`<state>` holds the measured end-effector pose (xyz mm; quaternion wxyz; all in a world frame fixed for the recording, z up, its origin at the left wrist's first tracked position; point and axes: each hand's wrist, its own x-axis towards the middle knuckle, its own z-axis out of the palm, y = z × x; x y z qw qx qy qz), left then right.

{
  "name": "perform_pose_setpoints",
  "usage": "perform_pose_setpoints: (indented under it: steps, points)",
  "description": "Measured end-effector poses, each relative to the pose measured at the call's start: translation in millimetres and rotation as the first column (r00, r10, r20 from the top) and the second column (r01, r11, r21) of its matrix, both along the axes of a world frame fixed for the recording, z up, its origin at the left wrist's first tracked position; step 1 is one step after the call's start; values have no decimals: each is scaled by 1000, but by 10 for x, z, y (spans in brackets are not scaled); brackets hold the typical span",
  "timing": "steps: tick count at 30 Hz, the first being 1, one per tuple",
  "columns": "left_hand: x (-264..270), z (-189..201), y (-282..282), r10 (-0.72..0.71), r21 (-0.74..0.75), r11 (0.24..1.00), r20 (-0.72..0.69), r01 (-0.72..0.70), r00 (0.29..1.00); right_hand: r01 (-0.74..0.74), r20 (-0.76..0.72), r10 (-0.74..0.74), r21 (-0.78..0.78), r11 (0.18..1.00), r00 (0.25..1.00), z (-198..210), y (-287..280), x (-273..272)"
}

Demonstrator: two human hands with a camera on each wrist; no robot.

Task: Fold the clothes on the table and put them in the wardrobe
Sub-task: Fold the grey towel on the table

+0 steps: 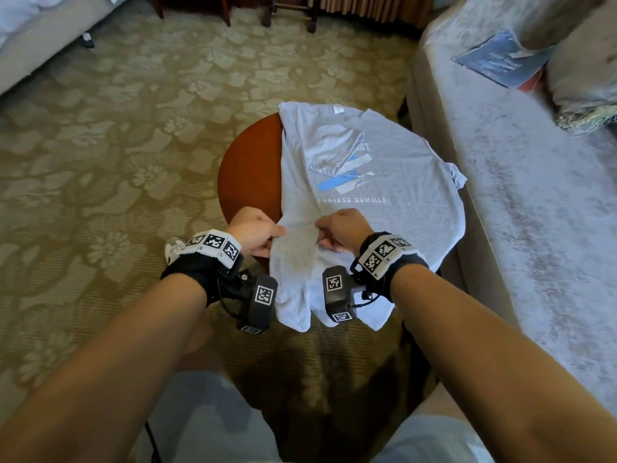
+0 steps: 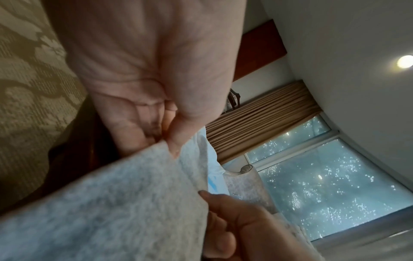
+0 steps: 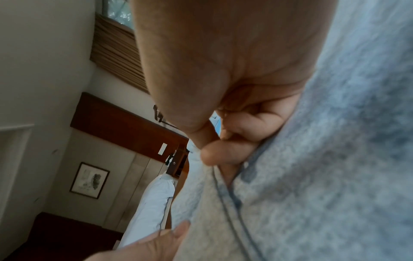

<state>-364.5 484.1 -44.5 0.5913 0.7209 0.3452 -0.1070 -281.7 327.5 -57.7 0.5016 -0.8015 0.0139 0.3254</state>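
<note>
A light grey T-shirt (image 1: pixel 394 168) with a blue-and-white print and the words "ENDLESS SUMMER" lies spread on a small round reddish-brown table (image 1: pixel 248 168), its lower part hanging over the near edge. My left hand (image 1: pixel 257 233) pinches the shirt's folded left edge near the table's front. My right hand (image 1: pixel 340 230) pinches the cloth just to the right of it. In the left wrist view the thumb presses grey fabric (image 2: pixel 125 194) against the fingers. The right wrist view shows curled fingers (image 3: pixel 225 155) gripping a hemmed edge of the shirt (image 3: pixel 312 176).
A grey upholstered sofa (image 1: pixel 534 202) runs along the right, touching the table, with a blue booklet (image 1: pixel 497 58) on it. Patterned beige carpet (image 1: pixel 117 145) covers the floor to the left. A bed corner (image 1: pixel 36 35) is far left; dark chair legs (image 1: pixel 287 11) stand at the back.
</note>
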Motion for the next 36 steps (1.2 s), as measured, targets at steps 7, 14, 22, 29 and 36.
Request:
perform_pose_setpoints:
  steps: [7, 14, 22, 29, 36]
  points:
    - [43, 101, 95, -192, -21, 981, -279, 193, 941, -112, -7, 111, -87, 990, 994, 16, 35, 47]
    - [355, 199, 212, -110, 333, 938, 27, 95, 994, 192, -87, -185, 85, 978, 979, 70, 3, 350]
    - [1050, -58, 202, -339, 728, 628, -61, 274, 939, 353, -62, -348, 106, 929, 935, -21, 103, 1048]
    - [1323, -126, 432, -459, 479, 718, -219, 505, 861, 356, 150, -342, -80, 931, 928, -11, 225, 1460]
    - [1387, -266, 330, -443, 584, 592, -340, 556, 829, 234, 254, -154, -328, 915, 955, -23, 430, 1716]
